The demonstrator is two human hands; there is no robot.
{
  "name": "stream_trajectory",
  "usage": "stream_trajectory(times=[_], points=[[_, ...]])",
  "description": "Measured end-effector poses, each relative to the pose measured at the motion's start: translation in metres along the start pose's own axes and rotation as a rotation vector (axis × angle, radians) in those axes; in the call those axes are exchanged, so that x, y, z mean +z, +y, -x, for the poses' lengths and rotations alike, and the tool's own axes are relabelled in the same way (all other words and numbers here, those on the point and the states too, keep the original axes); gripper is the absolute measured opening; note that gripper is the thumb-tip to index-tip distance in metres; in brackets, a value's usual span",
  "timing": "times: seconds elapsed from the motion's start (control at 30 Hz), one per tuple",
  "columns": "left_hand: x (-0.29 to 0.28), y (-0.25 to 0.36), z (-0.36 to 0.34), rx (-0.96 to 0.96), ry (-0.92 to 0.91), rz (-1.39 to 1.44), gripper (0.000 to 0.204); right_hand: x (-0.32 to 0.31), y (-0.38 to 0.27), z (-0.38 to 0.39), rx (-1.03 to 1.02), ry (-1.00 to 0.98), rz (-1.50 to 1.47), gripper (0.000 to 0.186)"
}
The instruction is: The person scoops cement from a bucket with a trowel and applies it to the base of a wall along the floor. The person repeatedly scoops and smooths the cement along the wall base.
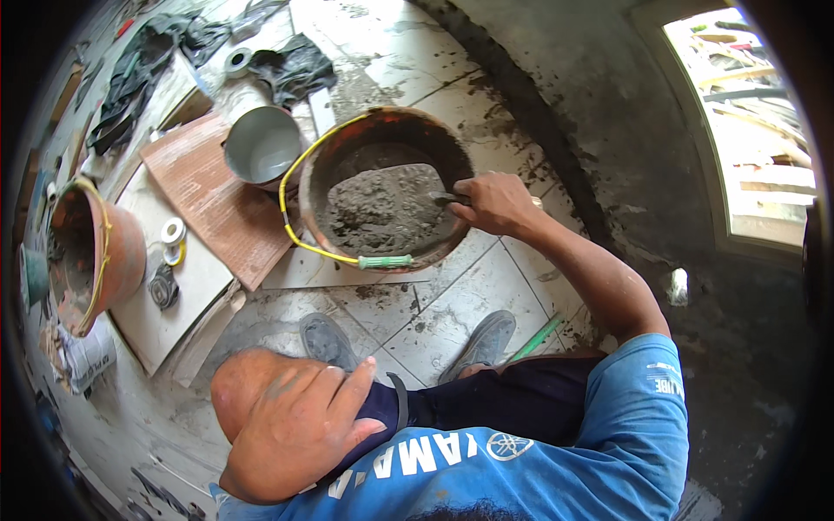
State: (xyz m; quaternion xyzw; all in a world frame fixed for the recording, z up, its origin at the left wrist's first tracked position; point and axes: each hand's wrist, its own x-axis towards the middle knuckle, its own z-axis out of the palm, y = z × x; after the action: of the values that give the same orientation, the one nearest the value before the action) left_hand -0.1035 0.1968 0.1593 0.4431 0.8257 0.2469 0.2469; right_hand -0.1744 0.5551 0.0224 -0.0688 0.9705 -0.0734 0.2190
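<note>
My right hand (499, 204) reaches over the right rim of a mortar bucket (456, 148), its fingers closed around the dark handle of a trowel (443, 199). Wet grey mortar (382, 208) covers most of the trowel's blade inside the bucket. A yellow wire handle (287, 195) with a green grip (385, 261) lies down along the bucket's left and near side. My left hand (300, 425) lies on my bent knee (239, 386), its fingers stretched out and holding nothing.
Left of the bucket stand a grey metal can (265, 148) and a reddish-brown tile (208, 195). Farther left are tape rolls (174, 233), a tape measure (162, 286) and a second orange bucket (126, 252). A green stick (536, 337) lies near my shoe (486, 343). A wall (599, 78) rises at right.
</note>
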Motion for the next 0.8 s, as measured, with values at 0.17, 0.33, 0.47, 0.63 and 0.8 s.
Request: stream_trajectory(times=[0.17,0.33,0.47,0.63,0.8], points=[[0.007,0.006,0.001,-0.079,0.041,-0.032,0.067,0.001,-0.011,0.003,0.015,-0.028,-0.021,0.032],[0.008,0.011,-0.008,-0.04,0.019,-0.106,0.058,0.013,-0.005,0.014,0.025,-0.056,-0.149,0.034],[0.004,0.013,-0.01,-0.06,0.0,-0.191,0.058,0.005,0.0,0.025,0.041,-0.072,-0.233,0.036],[-0.002,0.015,-0.013,-0.076,-0.013,-0.25,0.055,-0.002,0.036,0.075,0.093,-0.022,-0.323,0.034],[0.001,0.017,-0.02,-0.093,-0.004,-0.269,0.053,0.024,0.1,0.158,0.442,0.044,-0.266,0.033]])
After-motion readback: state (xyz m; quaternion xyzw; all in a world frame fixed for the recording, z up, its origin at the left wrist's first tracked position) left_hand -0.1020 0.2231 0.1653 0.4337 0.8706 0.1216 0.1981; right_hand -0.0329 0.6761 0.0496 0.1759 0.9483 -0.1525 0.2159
